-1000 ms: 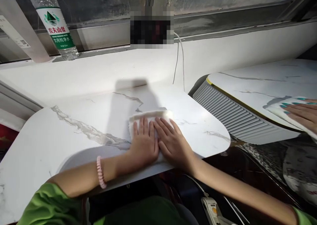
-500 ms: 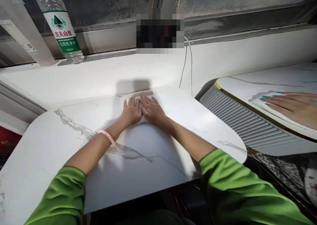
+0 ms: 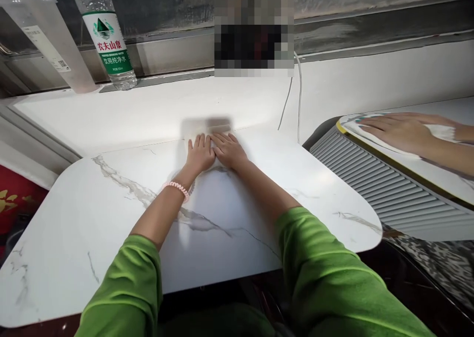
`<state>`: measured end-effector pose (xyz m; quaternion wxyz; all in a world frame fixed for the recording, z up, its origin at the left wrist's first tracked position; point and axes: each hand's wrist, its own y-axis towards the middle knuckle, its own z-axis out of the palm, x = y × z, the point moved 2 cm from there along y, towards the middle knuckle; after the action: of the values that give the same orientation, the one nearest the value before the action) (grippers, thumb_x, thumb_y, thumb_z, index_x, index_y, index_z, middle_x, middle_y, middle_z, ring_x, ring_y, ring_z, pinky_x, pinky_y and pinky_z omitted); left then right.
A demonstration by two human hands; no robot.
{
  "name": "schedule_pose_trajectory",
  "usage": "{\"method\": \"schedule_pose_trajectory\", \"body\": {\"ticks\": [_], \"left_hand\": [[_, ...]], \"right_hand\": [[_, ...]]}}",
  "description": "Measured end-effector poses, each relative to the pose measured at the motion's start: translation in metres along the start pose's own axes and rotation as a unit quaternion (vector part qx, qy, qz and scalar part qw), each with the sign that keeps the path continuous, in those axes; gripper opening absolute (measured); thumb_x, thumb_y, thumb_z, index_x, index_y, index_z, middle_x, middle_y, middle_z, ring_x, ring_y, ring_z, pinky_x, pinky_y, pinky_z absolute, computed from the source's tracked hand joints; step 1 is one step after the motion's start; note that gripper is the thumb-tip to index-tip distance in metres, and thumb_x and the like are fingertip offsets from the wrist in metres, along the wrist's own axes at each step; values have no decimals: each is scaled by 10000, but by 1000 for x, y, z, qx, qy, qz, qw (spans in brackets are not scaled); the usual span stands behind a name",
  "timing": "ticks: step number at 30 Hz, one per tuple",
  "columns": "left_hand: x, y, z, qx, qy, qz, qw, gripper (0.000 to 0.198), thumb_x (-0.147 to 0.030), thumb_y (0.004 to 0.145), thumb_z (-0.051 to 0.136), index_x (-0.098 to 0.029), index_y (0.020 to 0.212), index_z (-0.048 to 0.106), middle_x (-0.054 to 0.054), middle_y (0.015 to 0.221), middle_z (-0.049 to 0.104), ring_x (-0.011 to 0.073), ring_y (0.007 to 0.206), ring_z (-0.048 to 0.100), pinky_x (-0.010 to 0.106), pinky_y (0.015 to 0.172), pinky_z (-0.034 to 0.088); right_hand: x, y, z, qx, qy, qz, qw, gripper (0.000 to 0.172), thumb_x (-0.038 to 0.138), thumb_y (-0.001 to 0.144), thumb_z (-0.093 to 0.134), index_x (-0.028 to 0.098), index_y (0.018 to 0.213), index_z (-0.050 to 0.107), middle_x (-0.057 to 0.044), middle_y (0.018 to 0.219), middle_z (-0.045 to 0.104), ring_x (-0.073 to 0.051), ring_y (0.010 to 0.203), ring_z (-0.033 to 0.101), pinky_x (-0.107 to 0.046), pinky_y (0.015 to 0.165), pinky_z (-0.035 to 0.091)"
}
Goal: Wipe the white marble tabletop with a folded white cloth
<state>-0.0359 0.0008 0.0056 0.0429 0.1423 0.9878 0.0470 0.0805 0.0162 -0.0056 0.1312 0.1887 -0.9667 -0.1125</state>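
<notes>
My left hand [image 3: 200,154] and my right hand [image 3: 228,150] lie side by side, fingers stretched flat, pressing a white cloth [image 3: 218,129] against the far edge of a white marble-look tabletop [image 3: 111,213]. Only the cloth's far strip shows past my fingertips, blurred by motion. A pink bead bracelet [image 3: 177,188] circles my left wrist. Both arms wear green sleeves.
A water bottle [image 3: 110,40] with a green label and a clear plastic cup [image 3: 55,50] stand on the window ledge at the back left. A white cable [image 3: 298,100] hangs down the ledge. At the right, another person's hand [image 3: 398,129] presses a cloth on a second tabletop [image 3: 437,174].
My two hands have pushed the cloth from the table's near middle to its far edge, arms now stretched out. The other person's hand slid its cloth leftward on the neighbouring table.
</notes>
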Motion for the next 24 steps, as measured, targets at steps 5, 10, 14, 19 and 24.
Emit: {"method": "schedule_pose_trajectory", "body": {"ticks": [5,10,14,19,24], "left_hand": [[-7,-62,-10,21,7,31,999,559,-265,1004,256,-50,1520,248,149,1600,206,267,1485,171,505,1193,140],[-13,-165,-21,14,37,101,994,572,-296,997,290,-27,1502,293,203,1579,223,314,1478,174,536,1177,179],[-15,-230,-29,-2,63,134,989,580,-313,987,296,-10,1478,344,222,1547,294,356,1463,204,566,1162,198],[-3,-238,-29,7,56,132,990,584,-323,981,295,-26,1481,346,201,1551,305,337,1468,205,546,1172,186],[26,-178,-19,6,33,84,996,578,-294,983,296,-12,1487,312,216,1564,268,338,1467,209,551,1169,191]], "right_hand": [[33,-60,-8,2,-33,-12,999,563,215,921,282,71,1450,411,-147,1524,399,-269,1423,338,-485,1176,224],[88,-156,-17,-23,-65,-62,996,589,263,912,320,33,1448,401,-202,1500,415,-336,1419,332,-553,1170,221],[126,-209,-28,-32,-56,-105,992,646,284,892,363,35,1488,334,-207,1508,398,-343,1443,278,-574,1172,225],[138,-203,-27,-20,-46,-112,992,634,281,861,392,19,1438,422,-219,1488,423,-366,1424,306,-597,1158,234],[120,-134,-10,-3,-51,-107,993,566,218,882,354,5,1392,475,-204,1469,460,-331,1393,368,-545,1157,236]]}}
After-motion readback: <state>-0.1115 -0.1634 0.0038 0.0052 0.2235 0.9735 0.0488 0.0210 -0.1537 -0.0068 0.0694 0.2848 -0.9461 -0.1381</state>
